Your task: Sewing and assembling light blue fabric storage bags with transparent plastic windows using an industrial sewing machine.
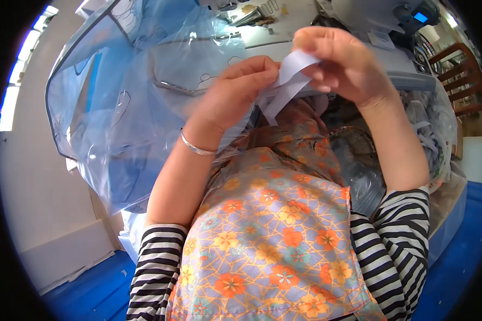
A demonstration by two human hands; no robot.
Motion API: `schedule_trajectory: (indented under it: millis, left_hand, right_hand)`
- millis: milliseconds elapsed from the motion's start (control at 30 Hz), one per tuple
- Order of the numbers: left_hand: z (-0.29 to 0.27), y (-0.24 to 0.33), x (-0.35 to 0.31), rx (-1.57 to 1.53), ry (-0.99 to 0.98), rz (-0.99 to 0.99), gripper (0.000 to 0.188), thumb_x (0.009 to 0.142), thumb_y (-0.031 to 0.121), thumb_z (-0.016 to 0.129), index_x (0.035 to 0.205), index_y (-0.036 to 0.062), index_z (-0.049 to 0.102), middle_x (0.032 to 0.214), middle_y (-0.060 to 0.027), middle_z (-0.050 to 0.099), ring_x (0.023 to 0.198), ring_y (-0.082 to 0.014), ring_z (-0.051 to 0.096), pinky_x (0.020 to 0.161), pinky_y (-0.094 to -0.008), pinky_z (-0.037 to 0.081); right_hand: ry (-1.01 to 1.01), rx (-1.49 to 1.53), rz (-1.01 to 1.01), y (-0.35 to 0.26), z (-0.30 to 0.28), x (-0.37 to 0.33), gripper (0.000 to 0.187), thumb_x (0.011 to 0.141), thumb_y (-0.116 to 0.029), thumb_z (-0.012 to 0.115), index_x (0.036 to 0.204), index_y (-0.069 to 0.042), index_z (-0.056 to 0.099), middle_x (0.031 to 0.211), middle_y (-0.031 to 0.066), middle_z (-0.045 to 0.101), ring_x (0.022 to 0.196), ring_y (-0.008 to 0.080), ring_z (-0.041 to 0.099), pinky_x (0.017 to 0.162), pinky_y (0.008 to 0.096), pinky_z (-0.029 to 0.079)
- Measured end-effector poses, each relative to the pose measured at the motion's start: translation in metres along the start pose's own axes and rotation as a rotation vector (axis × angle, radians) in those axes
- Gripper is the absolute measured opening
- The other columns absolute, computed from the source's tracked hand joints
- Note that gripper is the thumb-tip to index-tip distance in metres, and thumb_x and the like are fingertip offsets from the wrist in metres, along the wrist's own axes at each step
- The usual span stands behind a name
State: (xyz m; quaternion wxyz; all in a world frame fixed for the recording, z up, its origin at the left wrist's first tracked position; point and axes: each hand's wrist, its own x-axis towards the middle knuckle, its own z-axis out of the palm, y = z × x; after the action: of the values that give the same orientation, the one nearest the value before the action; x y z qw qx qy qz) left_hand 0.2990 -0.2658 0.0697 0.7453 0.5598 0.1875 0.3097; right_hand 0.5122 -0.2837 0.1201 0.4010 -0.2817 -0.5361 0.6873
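In front of my body, over the table's near edge, I hold a strip of white ribbon (293, 68) up between both hands. It bends in a loop near my right fingers, and a loose end hangs below. My left hand (225, 99) pinches it between thumb and fingers. My right hand (353, 64), slightly blurred, grips the loop's upper part with bent fingers. Below both hands lies the floral apron (268, 230) over my lap.
Clear plastic sheeting with dark edging (118, 117) bulges along the left. Small tools lie on the table (294, 35) at the far side. A device with a lit blue screen (420, 17), a wooden chair (460, 80) and a stuffed clear bag (434, 134) stand right.
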Motion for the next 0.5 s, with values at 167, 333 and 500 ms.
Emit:
schedule_trajectory:
  millis: [167,333,500]
  left_hand:
    - [0.026,-0.004,-0.018,-0.085,0.32,-0.17,0.026,0.098,0.028,0.054,0.106,0.0039,0.06,0.093,-0.0013,0.063,0.078,-0.0068,0.055,0.059,-0.0205,0.04]
    - [0.036,-0.025,-0.071,0.238,0.442,-0.26,0.02,0.097,0.018,0.055,0.101,-0.0005,0.062,0.084,-0.0005,0.063,0.072,-0.0068,0.055,0.061,-0.0214,0.045]
    - [0.037,-0.007,-0.128,0.593,0.375,-0.174,0.006,0.09,0.003,0.061,0.094,-0.0002,0.063,0.083,-0.0021,0.063,0.073,-0.0072,0.056,0.064,-0.023,0.045]
  right_hand:
    - [0.067,-0.402,0.027,0.039,0.021,-0.005,0.017,0.095,-0.016,0.056,0.084,-0.004,0.056,0.07,-0.002,0.053,0.058,0.0035,0.047,0.054,0.0183,0.041]
    - [0.031,-0.407,0.222,0.061,0.039,-0.022,0.006,0.088,-0.002,0.062,0.09,-0.002,0.056,0.086,0.001,0.058,0.07,0.0058,0.056,0.062,0.0211,0.047]
    - [0.126,-0.277,0.038,0.107,0.043,-0.023,0.008,0.091,-0.005,0.063,0.097,-0.001,0.059,0.083,0.0011,0.062,0.074,0.0081,0.061,0.067,0.0214,0.05]
